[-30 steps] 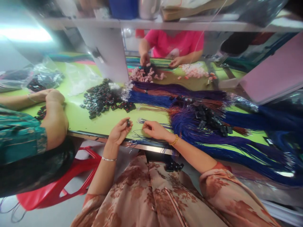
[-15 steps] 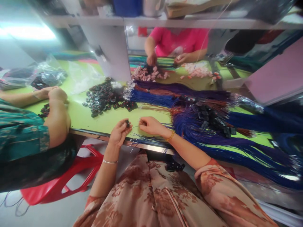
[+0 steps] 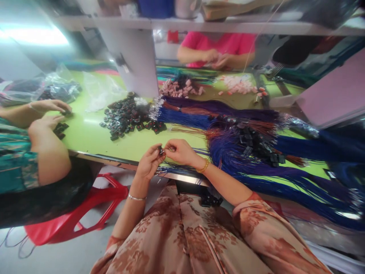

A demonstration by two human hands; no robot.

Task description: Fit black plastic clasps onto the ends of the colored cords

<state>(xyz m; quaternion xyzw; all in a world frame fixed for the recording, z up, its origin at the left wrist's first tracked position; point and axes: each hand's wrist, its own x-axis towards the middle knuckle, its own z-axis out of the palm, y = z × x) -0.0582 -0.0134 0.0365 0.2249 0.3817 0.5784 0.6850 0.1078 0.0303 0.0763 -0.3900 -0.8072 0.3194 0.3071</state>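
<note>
Between the fingertips of my left hand (image 3: 148,161) is a small black plastic connector housing (image 3: 161,150), held over the table's front edge. My right hand (image 3: 182,153) is closed in a pinch right beside it, its fingertips meeting the housing. A thin wire appears to be in that pinch, though the fingers hide most of it. Loose blue wires (image 3: 182,168) run under my right hand along the edge. Right of my hands, long blue and purple wires (image 3: 225,150) lie in a thick bundle, with black housings (image 3: 256,146) on top of it.
A heap of black housings (image 3: 125,116) lies on the green table (image 3: 94,129). At left, a co-worker's hands (image 3: 51,114) rest near more black parts. Across the table, another person in a pink shirt (image 3: 219,42) sits behind pink connectors (image 3: 182,87). A red stool (image 3: 74,213) stands below left.
My left hand has moved right, bringing the housing against my right fingertips. The left co-worker's hands have spread apart; the person opposite has raised both hands together.
</note>
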